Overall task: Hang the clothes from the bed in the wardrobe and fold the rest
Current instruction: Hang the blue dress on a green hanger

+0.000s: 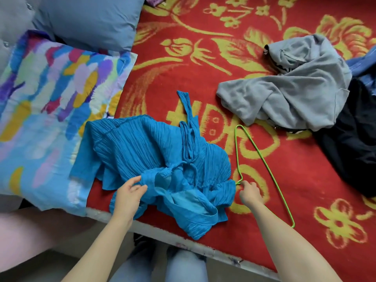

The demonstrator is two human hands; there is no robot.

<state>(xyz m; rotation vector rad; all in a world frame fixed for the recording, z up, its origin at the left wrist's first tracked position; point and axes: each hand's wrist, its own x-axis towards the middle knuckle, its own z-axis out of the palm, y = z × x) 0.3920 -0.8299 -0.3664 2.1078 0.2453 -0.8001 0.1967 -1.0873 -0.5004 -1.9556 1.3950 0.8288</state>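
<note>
R = right hand (251, 192), L = left hand (130, 193).

R: fingers curled narrow round the neck of the green wire hanger (236, 145), where the two arms meet. The hook itself is hidden under the hand. The rest of the frame lies flat on the red floral blanket (305, 180), pointing away from the person.

L: thumb and fingertips pinch the neckline edge of the blue pleated top (142, 143); narrow grip, cloth between them.

The top lies crumpled near the bed edge, between the two hands, straps trailing toward the far side. Its right hem is just beside R and the hanger neck, prob. touching.

Step, as I read it: getting the top onto the hanger, 1st of the hang jobs. Not on yet; no hanger arm is inside the cloth.

Next move calls for: L to hold the neck opening wide, R to lift the hanger and feed one arm in through it, then the other. The pleats are stretchy and the straps loose, so watch for snags.

Still to do: grey sweatshirt (295, 94) and black garment (350, 143), heaped well apart to the right.
</note>
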